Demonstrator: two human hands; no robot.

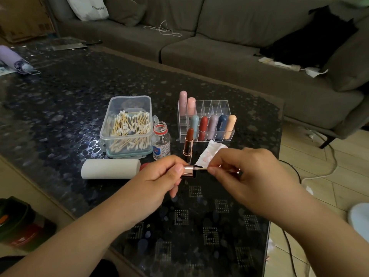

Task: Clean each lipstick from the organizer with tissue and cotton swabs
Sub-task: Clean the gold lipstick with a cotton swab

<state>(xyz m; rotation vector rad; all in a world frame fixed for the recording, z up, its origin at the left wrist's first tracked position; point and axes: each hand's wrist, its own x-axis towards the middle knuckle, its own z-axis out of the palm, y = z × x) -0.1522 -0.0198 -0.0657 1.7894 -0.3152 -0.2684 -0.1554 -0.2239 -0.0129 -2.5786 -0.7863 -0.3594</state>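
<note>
Mid-task, one lipstick in work. Left hand (159, 176) grips a metallic lipstick part (188, 170), probably a cap or base, held sideways over the near bench (199, 226). Right hand (245, 170) pinches what looks like a cotton swab (201, 167) against its open end; the tip itself is too small to make out.

Just beyond the hands, an uncapped red-brown lipstick (188, 143) stands upright on the bench, near the organizer's front left corner. A tissue (209, 154) with pink smears lies to its right, so some wiping looks done.

Clear organizer (225, 108), far right: seven capped tubes stand in it, two pink at the far left and five in the front row. Whether any are already cleaned, cannot tell. Several compartments are vacant.

Left of it: open box of swabs (127, 128), small uncapped bottle (161, 140), tissue roll (110, 168) lying down.

Judgement: early to middle; most tubes likely remain.
</note>
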